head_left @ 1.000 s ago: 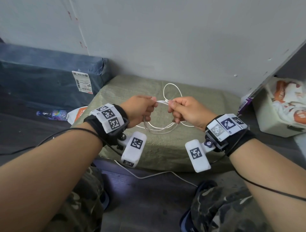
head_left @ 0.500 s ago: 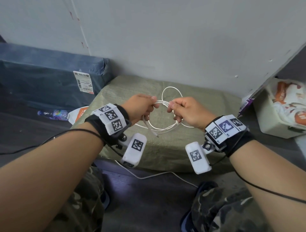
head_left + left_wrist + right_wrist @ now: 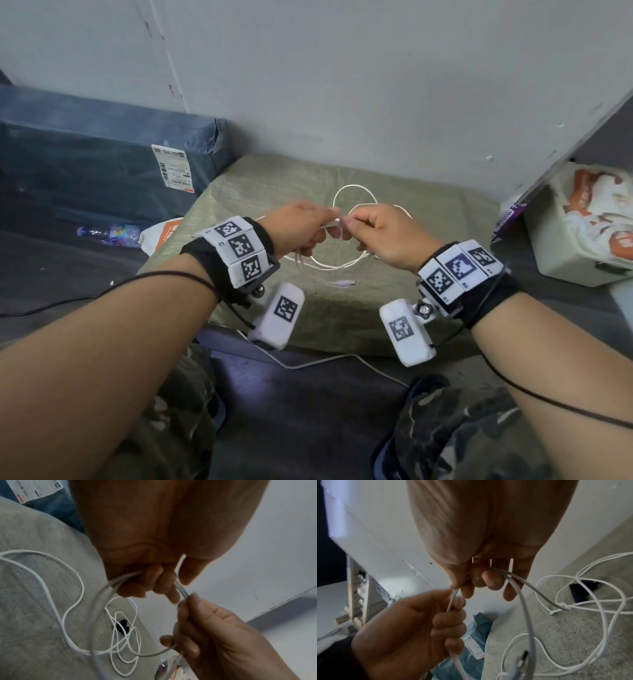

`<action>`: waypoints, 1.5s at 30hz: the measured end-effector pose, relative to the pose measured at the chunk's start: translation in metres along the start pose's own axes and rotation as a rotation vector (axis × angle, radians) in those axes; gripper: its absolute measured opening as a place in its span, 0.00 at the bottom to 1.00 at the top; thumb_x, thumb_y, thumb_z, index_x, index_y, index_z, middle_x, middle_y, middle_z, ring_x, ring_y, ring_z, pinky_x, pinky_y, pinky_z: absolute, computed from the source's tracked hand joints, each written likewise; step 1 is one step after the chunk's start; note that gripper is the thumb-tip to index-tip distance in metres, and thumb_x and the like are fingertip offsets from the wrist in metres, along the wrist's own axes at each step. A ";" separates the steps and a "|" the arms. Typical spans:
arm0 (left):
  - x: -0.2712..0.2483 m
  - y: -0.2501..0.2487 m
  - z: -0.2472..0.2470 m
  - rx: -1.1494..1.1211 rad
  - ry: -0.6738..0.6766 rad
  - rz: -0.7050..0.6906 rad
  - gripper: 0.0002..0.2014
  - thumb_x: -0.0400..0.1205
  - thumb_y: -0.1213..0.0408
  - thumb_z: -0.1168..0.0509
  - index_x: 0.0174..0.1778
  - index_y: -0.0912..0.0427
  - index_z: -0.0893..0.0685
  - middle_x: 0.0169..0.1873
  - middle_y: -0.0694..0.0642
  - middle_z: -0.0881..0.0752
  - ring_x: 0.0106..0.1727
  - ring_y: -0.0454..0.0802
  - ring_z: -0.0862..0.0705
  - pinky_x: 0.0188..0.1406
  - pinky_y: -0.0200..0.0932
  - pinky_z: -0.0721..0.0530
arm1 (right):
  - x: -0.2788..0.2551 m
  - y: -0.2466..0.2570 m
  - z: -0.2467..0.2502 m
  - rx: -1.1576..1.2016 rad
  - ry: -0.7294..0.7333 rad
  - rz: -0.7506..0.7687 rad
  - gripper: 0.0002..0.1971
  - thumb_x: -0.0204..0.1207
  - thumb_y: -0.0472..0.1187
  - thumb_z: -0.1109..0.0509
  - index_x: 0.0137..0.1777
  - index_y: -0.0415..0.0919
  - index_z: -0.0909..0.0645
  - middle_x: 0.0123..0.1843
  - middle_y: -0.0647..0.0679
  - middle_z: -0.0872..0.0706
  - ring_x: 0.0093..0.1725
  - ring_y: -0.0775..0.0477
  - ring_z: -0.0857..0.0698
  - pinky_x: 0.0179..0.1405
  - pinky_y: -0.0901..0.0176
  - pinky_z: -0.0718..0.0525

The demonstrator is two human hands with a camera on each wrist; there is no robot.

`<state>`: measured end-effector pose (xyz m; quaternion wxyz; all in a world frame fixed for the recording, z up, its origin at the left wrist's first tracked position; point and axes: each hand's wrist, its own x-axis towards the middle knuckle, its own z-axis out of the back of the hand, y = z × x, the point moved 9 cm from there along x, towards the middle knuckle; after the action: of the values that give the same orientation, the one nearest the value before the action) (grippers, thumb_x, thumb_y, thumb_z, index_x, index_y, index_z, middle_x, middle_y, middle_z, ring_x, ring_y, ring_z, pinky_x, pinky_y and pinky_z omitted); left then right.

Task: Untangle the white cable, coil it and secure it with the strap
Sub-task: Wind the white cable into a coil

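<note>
A grey-green woven-wrapped bundle (image 3: 428,308) carries loose white cable (image 3: 352,192) loops and a black strap (image 3: 580,589).

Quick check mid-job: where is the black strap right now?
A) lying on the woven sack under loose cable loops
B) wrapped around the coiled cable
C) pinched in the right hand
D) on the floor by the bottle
A: the wrist views show the black strap lying flat on the woven sack, with loose loops of the white cable crossing over it, in neither hand.
</note>
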<state>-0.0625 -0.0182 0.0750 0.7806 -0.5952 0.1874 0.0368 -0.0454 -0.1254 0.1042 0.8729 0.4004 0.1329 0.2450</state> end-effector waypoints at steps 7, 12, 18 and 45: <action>0.003 -0.001 0.016 -0.195 -0.127 -0.036 0.18 0.87 0.60 0.45 0.30 0.59 0.25 0.17 0.45 0.32 0.20 0.41 0.36 0.25 0.37 0.32 | 0.003 -0.012 -0.001 0.241 0.018 -0.069 0.16 0.85 0.43 0.42 0.37 0.39 0.22 0.22 0.51 0.27 0.24 0.50 0.20 0.41 0.45 0.20; 0.001 0.000 0.001 -0.070 -0.025 -0.021 0.19 0.87 0.57 0.45 0.32 0.60 0.21 0.17 0.46 0.33 0.19 0.42 0.36 0.23 0.35 0.33 | 0.000 -0.003 -0.003 0.077 0.024 -0.057 0.14 0.84 0.43 0.41 0.40 0.39 0.20 0.16 0.57 0.24 0.20 0.58 0.22 0.34 0.56 0.18; 0.002 -0.007 0.012 -0.309 -0.128 -0.052 0.19 0.87 0.59 0.45 0.29 0.59 0.27 0.12 0.42 0.35 0.16 0.40 0.41 0.18 0.34 0.41 | 0.002 -0.009 -0.001 0.216 0.008 -0.087 0.16 0.85 0.42 0.43 0.46 0.30 0.21 0.22 0.52 0.26 0.20 0.54 0.22 0.37 0.53 0.20; 0.001 -0.013 0.033 -0.680 -0.223 -0.097 0.20 0.85 0.60 0.45 0.25 0.57 0.33 0.15 0.46 0.41 0.16 0.42 0.43 0.17 0.35 0.42 | -0.006 -0.026 -0.041 0.698 0.094 -0.407 0.33 0.66 0.72 0.40 0.52 0.43 0.15 0.55 0.46 0.12 0.30 0.46 0.20 0.52 0.45 0.26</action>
<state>-0.0495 0.0092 0.0934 0.5543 -0.8214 0.0497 0.1248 -0.0592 -0.1169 0.0584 0.7083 0.6264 0.3244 0.0254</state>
